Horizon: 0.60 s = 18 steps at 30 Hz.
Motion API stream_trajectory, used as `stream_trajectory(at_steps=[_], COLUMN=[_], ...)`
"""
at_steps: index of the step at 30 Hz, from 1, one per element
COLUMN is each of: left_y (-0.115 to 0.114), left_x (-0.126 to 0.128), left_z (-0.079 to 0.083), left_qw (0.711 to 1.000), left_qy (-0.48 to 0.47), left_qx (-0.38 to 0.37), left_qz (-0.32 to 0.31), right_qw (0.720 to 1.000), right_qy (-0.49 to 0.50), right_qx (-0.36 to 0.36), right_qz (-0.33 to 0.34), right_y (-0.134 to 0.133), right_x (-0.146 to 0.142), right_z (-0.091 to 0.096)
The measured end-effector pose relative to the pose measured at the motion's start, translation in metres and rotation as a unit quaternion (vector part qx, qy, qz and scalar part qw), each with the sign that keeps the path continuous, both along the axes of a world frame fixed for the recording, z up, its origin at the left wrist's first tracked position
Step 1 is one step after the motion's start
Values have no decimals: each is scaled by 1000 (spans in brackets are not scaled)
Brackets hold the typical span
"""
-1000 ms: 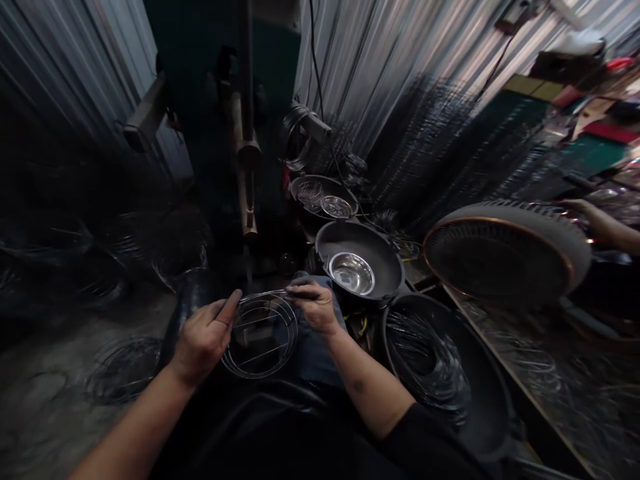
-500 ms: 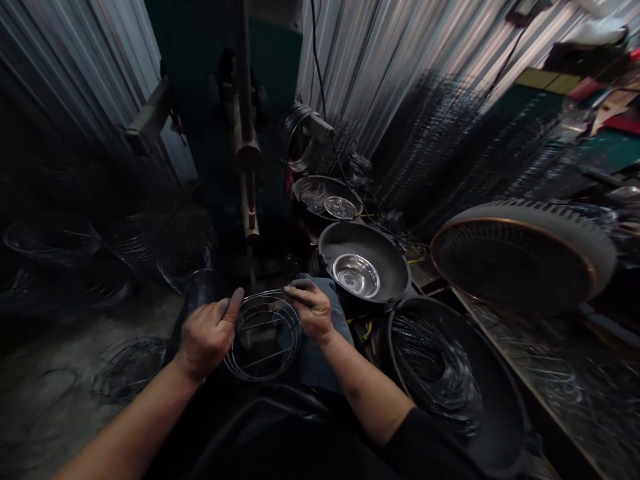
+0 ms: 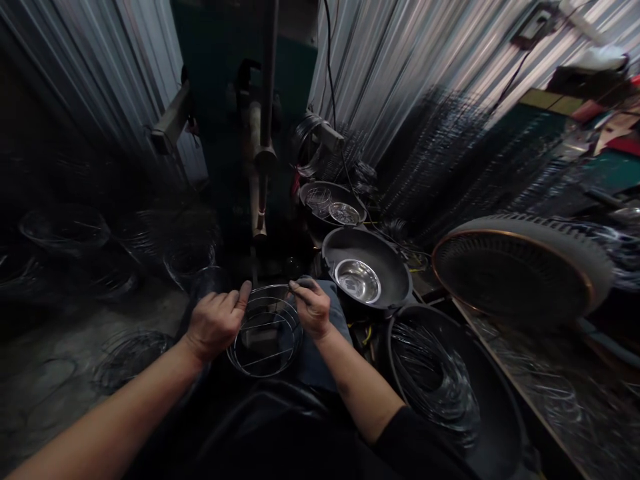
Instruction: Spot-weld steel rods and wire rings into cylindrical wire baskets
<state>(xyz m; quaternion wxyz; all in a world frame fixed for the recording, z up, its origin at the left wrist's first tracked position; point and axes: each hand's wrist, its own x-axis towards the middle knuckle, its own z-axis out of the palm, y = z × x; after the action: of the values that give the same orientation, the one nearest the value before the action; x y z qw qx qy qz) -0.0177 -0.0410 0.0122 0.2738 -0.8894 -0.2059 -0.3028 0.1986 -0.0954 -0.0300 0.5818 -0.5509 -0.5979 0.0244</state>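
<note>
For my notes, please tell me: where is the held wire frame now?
In the head view, the wire frame is below and left of centre, between the left hand and the right hand.

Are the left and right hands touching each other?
Apart. The head view shows a gap between left hand and right hand, with the wire frame visible in between.

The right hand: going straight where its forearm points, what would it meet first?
Beyond the wire frame it pinches, the right hand would probably meet the hanging rod first, though depth is unclear.
</note>
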Motion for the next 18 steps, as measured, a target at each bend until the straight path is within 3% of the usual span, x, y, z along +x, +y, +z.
stream_trajectory(at_steps=[6, 11, 15, 18], left_y=[13, 42, 68, 83], left_x=[0, 1, 5, 10], left_z=[10, 33, 37, 35], left_qw=[1000, 1000, 998, 981], left_qy=[11, -10, -48, -57], left_qx=[8, 20, -42, -184], left_qz=[-14, -5, -5, 28], right_qw=[999, 997, 994, 980], right_qy=[-20, -58, -80, -91], right_qx=[26, 44, -62, -179], right_qz=[8, 19, 25, 19], right_y=[13, 46, 71, 88], right_x=[1, 6, 12, 15], right_z=[6, 45, 79, 98])
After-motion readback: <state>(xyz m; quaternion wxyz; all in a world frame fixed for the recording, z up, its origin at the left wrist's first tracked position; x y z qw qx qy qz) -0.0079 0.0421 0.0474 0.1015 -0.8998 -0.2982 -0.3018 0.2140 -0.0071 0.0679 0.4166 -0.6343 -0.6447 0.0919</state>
